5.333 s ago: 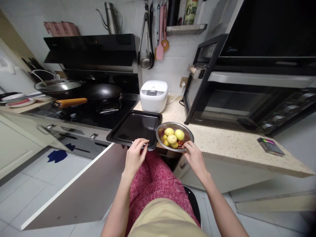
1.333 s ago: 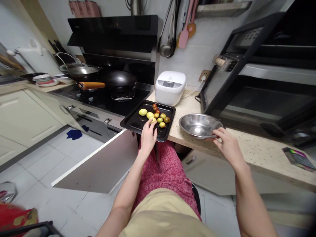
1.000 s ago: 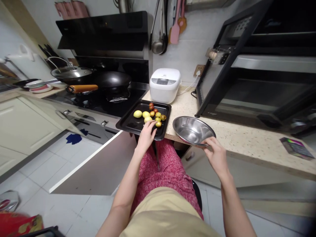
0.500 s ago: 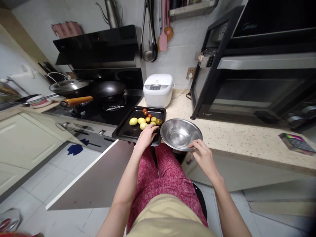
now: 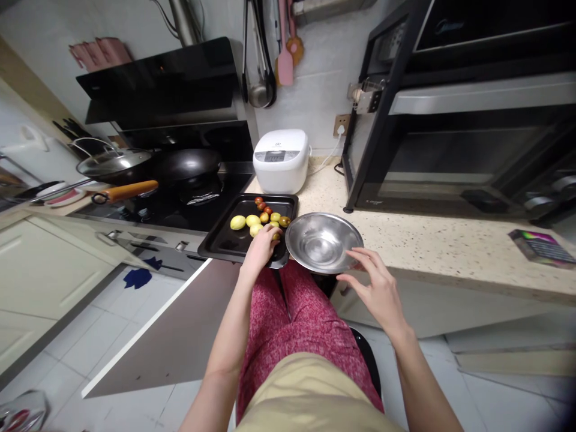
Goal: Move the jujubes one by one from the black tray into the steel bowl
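Note:
A black baking tray [image 5: 224,241] lies at the counter's front edge with several small fruits on it. Yellow fruits [image 5: 238,222] are at the left, dark red ones [image 5: 261,206] towards the back, and green-brown ones [image 5: 284,221] at the right. My left hand [image 5: 260,249] reaches over the tray, its fingers curled on a small green fruit [image 5: 276,237] that they partly hide. Right of the tray, a steel bowl [image 5: 320,247] stands, holding nothing visible. At its right rim is my right hand [image 5: 373,287], open, with thumb and fingers apart.
A white rice cooker [image 5: 281,161] stands behind the tray. Left are a hob with a wok [image 5: 189,163] and a lidded pan [image 5: 114,163]. An oven [image 5: 468,156] stands right, and a small box [image 5: 542,248] lies on the counter. Below, a cabinet door [image 5: 171,336] hangs open.
My right thumb and fingers have spread and come off their grip on the bowl's rim. My left hand stays at the fruits. The whole view has shifted slightly.

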